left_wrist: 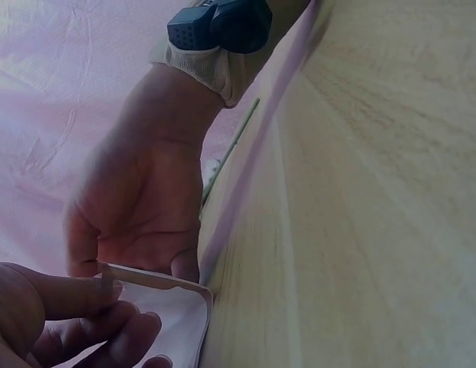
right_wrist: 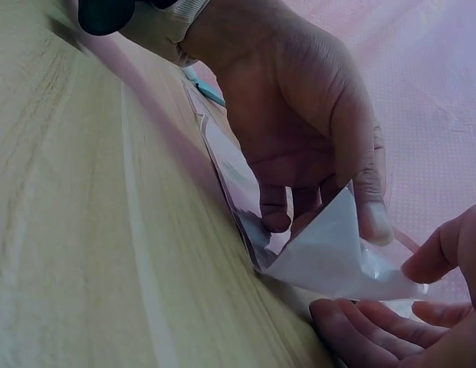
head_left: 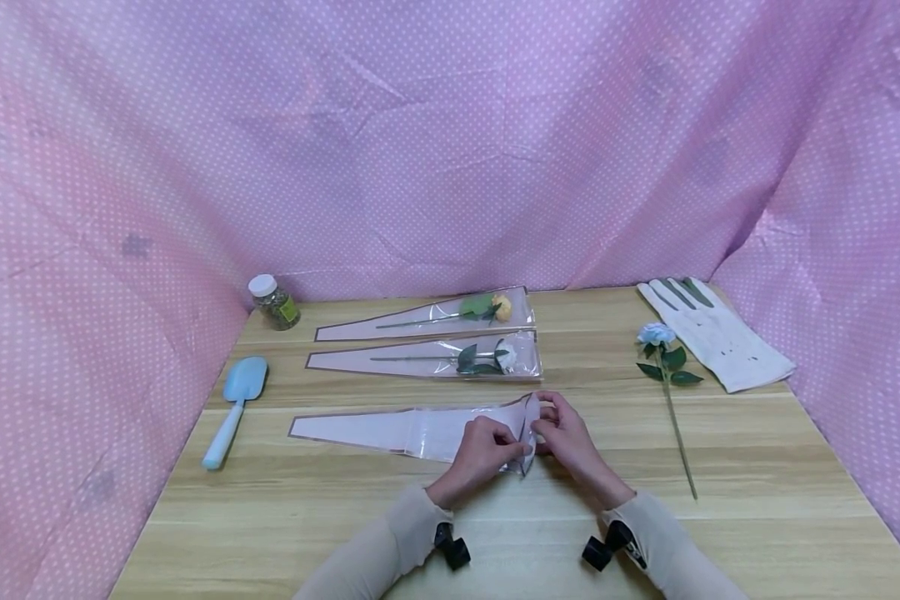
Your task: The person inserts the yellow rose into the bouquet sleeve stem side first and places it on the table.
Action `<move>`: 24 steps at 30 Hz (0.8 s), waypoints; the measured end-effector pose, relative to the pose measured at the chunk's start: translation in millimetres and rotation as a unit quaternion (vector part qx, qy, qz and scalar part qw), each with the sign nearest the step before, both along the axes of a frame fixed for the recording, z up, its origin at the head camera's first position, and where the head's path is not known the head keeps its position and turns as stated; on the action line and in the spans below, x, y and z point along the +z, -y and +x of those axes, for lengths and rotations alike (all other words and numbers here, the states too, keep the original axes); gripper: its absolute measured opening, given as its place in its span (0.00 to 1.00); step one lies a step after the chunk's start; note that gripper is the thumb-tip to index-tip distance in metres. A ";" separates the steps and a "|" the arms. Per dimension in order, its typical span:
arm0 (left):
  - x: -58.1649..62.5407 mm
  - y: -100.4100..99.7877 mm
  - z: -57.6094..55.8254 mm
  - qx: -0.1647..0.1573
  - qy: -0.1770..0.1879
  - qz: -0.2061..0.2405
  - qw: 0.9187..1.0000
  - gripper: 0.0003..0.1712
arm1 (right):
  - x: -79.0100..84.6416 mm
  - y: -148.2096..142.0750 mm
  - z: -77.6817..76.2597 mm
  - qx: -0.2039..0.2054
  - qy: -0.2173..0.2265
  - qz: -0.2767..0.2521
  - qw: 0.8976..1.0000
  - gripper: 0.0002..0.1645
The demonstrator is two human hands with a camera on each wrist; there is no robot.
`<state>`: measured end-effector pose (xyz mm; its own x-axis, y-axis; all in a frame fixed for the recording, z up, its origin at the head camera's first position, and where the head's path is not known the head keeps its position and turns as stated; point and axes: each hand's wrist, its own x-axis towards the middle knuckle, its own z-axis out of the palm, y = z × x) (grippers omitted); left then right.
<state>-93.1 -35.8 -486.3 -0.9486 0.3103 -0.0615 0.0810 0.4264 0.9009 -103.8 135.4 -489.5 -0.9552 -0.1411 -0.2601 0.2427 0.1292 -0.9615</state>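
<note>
A tapered flower sleeve (head_left: pixel 367 432), pale with a dark border and a clear plastic front, lies across the table with its wide end toward the right. My left hand (head_left: pixel 486 450) pinches the wide end from the left. From the right, my right hand (head_left: pixel 568 435) grips the same end between thumb and fingers. Up close in the right wrist view, the sleeve's edge (right_wrist: pixel 322 257) is bent up into a folded point between both hands. The left wrist view shows the sleeve's rounded corner (left_wrist: pixel 172 307) by the fingertips.
Behind lie two sleeves, one with a yellow rose (head_left: pixel 502 307), one with a white rose (head_left: pixel 506 356). At right are a blue rose (head_left: pixel 656 334) and white gloves (head_left: pixel 727 350). A blue trowel (head_left: pixel 244 380) and a white-lidded jar (head_left: pixel 277 307) stand left.
</note>
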 end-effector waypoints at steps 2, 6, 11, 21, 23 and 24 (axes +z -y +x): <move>-0.5 0.5 -0.3 0.003 -0.002 -0.001 1.000 0.11 | -0.2 -0.5 -0.5 -0.001 0.001 -0.002 1.000 0.29; -0.1 0.8 -0.8 0.008 0.000 -0.004 1.000 0.11 | -0.8 -1.8 -1.4 -0.002 -0.001 -0.011 1.000 0.30; 0.3 1.0 -0.4 0.012 0.012 -0.002 1.000 0.11 | -0.3 -4.7 -2.7 -0.001 0.005 0.002 1.000 0.32; -0.4 0.5 0.7 0.018 0.013 0.011 1.000 0.11 | -1.1 -10.2 -4.5 0.015 0.021 -0.025 0.999 0.33; -0.3 0.7 0.7 0.020 0.014 0.014 1.000 0.11 | -0.6 -11.7 -5.1 0.025 0.027 -0.039 0.999 0.33; -0.3 0.8 0.7 0.021 0.016 0.015 1.000 0.11 | -0.3 -12.6 -5.5 0.030 0.030 -0.045 0.998 0.33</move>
